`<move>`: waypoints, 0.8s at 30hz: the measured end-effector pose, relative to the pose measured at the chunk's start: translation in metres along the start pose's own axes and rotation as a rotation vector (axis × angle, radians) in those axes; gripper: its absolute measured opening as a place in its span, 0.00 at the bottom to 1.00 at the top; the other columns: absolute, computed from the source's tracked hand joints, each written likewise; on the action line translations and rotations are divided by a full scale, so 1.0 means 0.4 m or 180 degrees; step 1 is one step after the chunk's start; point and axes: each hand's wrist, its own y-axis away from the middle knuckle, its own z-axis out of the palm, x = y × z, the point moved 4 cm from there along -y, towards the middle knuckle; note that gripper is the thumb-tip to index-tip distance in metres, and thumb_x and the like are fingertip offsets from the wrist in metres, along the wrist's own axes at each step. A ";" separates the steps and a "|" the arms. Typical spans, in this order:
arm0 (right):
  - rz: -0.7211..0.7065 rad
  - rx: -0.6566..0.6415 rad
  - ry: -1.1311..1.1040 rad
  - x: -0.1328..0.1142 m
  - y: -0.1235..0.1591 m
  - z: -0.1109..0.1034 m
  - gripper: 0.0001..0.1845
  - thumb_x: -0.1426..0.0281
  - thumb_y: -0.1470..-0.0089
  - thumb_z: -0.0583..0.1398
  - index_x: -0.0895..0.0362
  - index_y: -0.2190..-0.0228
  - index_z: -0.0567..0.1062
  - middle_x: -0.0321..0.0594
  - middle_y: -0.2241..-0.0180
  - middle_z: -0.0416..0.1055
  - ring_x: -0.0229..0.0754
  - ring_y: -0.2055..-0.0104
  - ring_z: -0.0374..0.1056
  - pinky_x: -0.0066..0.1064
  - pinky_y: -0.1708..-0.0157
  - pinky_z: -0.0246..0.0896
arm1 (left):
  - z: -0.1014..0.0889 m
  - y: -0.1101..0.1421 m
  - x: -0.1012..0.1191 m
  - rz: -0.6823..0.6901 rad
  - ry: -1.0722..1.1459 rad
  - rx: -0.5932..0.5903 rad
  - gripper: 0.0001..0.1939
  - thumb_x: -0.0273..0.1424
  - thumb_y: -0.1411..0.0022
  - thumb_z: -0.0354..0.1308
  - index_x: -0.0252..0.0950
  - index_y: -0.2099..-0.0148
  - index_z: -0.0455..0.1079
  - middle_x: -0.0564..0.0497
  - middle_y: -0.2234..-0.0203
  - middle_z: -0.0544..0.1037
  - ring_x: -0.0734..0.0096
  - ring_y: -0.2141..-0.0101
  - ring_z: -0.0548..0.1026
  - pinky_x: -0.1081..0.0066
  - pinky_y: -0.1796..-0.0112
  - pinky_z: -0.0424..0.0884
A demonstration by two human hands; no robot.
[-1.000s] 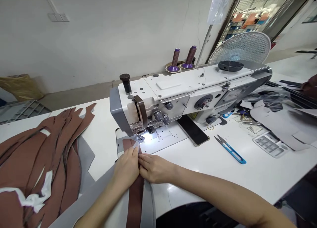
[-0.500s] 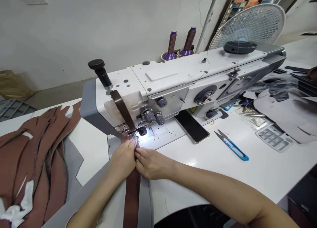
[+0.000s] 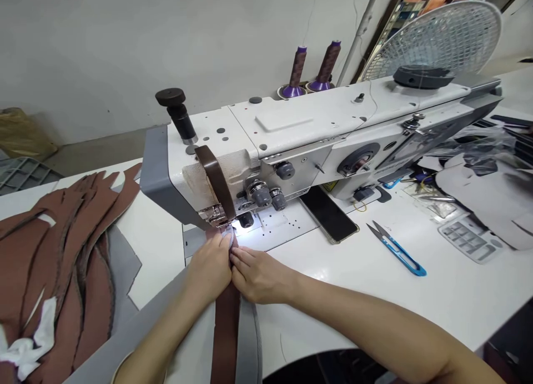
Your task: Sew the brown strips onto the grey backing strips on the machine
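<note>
A long brown strip (image 3: 226, 339) with grey material along its edge runs up under the lit needle area of a white sewing machine (image 3: 291, 129). My left hand (image 3: 210, 266) lies on the strip close in front of the presser foot, its fingers bent and pressing on the material. Right beside it, my right hand (image 3: 258, 274) pinches the strip's right edge between thumb and fingers. The two hands touch. Part of the strip is hidden beneath them, and the very tips of the left fingers are hard to make out.
Brown cut pieces (image 3: 87, 250) are piled on the left of the table. To the right lie a black phone (image 3: 328, 212) and blue thread snips (image 3: 397, 249). Two thread cones (image 3: 297, 73) stand behind the machine, near a white fan (image 3: 441, 36).
The view has shifted slightly, so the machine and table things sit a little further right. Both hands stay on the strip in nearly the same place by the presser foot.
</note>
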 end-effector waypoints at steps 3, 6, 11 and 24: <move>-0.0059 -0.0112 -0.0007 -0.003 0.003 0.004 0.11 0.81 0.40 0.52 0.65 0.71 0.72 0.54 0.68 0.74 0.49 0.60 0.72 0.44 0.51 0.67 | 0.005 0.000 -0.002 0.0000 -0.0012 0.0045 0.20 0.22 0.35 0.44 0.36 0.43 0.64 0.44 0.55 0.73 0.61 0.53 0.72 0.66 0.56 0.66; -0.0098 -0.0142 0.0015 -0.004 0.003 0.004 0.10 0.81 0.40 0.52 0.65 0.70 0.72 0.55 0.67 0.74 0.49 0.59 0.71 0.45 0.49 0.66 | 0.009 0.001 -0.003 -0.0002 -0.0005 0.0044 0.21 0.23 0.34 0.44 0.37 0.41 0.63 0.44 0.55 0.73 0.61 0.53 0.72 0.67 0.57 0.66; -0.0104 -0.0178 0.0202 0.003 -0.002 0.006 0.14 0.81 0.40 0.50 0.63 0.71 0.72 0.55 0.66 0.75 0.49 0.60 0.71 0.44 0.52 0.67 | 0.011 -0.007 -0.008 0.0010 0.0015 0.0200 0.22 0.23 0.33 0.44 0.36 0.39 0.62 0.44 0.56 0.73 0.61 0.55 0.72 0.66 0.56 0.66; -0.0405 -0.0506 0.0239 -0.011 -0.016 -0.021 0.12 0.82 0.41 0.51 0.66 0.71 0.73 0.59 0.68 0.75 0.50 0.66 0.71 0.46 0.60 0.67 | -0.009 0.048 0.004 -0.0185 -0.0272 -0.0126 0.26 0.22 0.36 0.45 0.40 0.36 0.59 0.43 0.57 0.72 0.58 0.54 0.72 0.67 0.62 0.67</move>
